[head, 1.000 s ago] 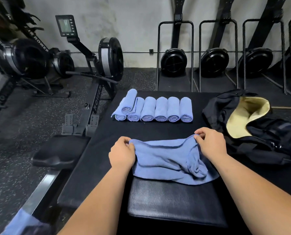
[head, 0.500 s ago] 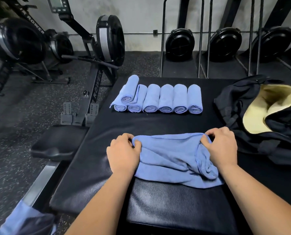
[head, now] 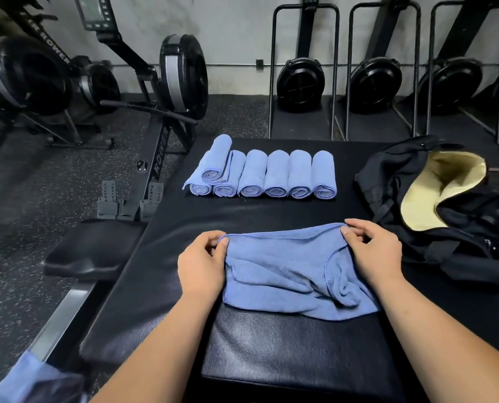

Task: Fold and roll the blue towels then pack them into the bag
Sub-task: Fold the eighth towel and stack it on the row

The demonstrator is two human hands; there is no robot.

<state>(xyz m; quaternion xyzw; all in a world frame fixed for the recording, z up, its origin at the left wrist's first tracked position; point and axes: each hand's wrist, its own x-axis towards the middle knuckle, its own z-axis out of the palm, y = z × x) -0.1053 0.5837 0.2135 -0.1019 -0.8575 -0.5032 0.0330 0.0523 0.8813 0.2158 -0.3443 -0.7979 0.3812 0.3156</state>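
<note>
We see one loose blue towel (head: 286,271) lying crumpled on the black mat (head: 271,212) right in front of us, its near edge draped onto the raised black pad (head: 294,350) closest to us. It is a soft, ribbed-looking cloth with a stitched hem. The left half is fairly smooth and the right half is bunched into deep folds. Its long axis runs left to right, and the far hem is drawn into a shallow sagging line between the hands. Our left hand (head: 201,266) pinches the far left corner between thumb and curled fingers, and our right hand (head: 373,254) pinches the far right corner the same way. Farther back on the mat we count seven rolled towels (head: 271,175): six touching side by side in a row that runs left to right, and one resting on top at the left end. Each roll points away from us, its spiral end facing us. To the right, well apart from the rolls, the black bag (head: 460,251) lies slumped on the mat, its mouth open on a pale yellow lining.
</note>
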